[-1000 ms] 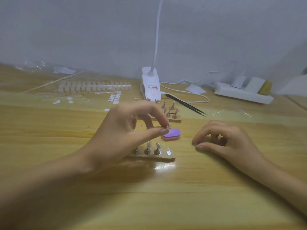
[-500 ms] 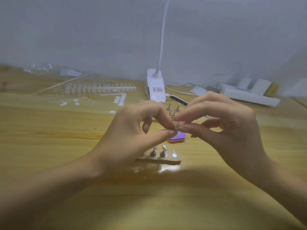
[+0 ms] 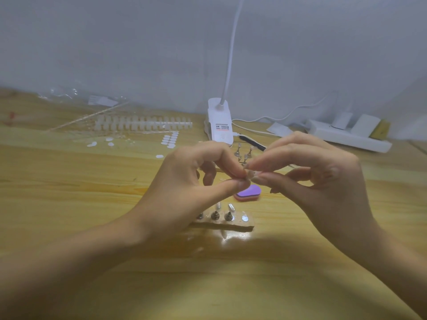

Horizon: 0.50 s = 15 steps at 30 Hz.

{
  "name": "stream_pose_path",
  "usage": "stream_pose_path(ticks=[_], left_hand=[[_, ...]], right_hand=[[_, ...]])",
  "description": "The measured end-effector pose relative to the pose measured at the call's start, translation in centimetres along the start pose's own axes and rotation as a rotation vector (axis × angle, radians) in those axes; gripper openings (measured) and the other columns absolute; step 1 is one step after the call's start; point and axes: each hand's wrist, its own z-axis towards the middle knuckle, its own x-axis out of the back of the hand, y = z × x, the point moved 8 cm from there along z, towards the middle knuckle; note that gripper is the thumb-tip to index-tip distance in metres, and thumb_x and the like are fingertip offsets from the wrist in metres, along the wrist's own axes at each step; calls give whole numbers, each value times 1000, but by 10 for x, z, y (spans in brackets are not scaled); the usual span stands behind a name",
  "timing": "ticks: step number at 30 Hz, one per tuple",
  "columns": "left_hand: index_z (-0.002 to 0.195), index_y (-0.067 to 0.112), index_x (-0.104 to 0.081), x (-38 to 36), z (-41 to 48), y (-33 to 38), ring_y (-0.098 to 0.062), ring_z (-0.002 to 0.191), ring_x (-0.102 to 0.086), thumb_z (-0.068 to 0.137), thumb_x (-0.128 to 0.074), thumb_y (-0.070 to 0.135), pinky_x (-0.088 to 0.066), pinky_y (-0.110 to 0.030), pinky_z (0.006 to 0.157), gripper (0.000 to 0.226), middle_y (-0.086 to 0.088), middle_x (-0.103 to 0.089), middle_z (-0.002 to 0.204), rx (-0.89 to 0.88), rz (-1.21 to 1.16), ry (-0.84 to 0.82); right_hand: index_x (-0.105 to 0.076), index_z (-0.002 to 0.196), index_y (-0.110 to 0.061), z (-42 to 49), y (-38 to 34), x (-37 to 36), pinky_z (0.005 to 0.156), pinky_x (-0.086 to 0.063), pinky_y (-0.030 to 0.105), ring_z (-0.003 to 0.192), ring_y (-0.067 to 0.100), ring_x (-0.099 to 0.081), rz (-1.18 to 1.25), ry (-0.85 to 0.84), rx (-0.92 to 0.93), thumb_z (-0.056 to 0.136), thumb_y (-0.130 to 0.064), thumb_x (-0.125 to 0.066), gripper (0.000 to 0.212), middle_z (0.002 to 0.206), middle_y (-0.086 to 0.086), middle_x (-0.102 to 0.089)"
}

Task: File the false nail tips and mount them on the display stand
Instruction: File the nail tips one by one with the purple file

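My left hand (image 3: 184, 190) and my right hand (image 3: 318, 185) meet above the table, and both pinch a small clear nail tip (image 3: 250, 174) between thumb and forefinger. Below them lies a wooden display stand (image 3: 240, 226) with several metal holders; two of them carry clear tips, and one magnet spot at its right end is bare. A purple and pink buffer block (image 3: 248, 192) lies just behind the stand. A second stand with metal holders (image 3: 243, 153) sits farther back, partly hidden by my fingers.
A white clip lamp base (image 3: 219, 122) stands at the back with its cable. A strip of clear nail tips (image 3: 143, 123) and white adhesive tabs (image 3: 169, 139) lie back left. A white power strip (image 3: 346, 135) sits back right. Black tweezers (image 3: 253, 143) lie near the lamp.
My right hand rose from the table and came to meet the left hand at the nail tip. The camera view shifted slightly downward and left.
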Motion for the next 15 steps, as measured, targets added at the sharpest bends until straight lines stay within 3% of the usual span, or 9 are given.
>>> stream_pose_path(ticks=[6, 12, 15], left_hand=[[73, 28, -65, -1, -1, -2, -1, 49, -40, 78, -79, 18, -29, -6, 50, 18, 26, -53, 58, 8, -55, 1], [76, 27, -70, 4, 1, 4, -10, 61, -42, 75, -81, 27, -33, -9, 61, 11, 14, -62, 77, -86, 15, 11], [76, 28, -70, 4, 0, 6, -10, 60, -43, 75, -78, 26, -33, -8, 61, 9, 18, -57, 75, -105, 28, 6]], right_hand=[[-77, 88, -19, -2, 5, -4, 56, -53, 17, 77, 14, -71, 115, 11, -76, 81, -17, -77, 7, 88, -5, -70], [-76, 85, -28, -5, 31, -18, 54, -53, 18, 83, 12, -72, 495, -115, -462, 80, -35, -70, 10, 85, -4, -73], [-72, 85, -26, -8, 37, -26, 53, -52, 19, 81, 11, -69, 565, -171, -552, 79, -28, -76, 7, 86, -6, -69]])
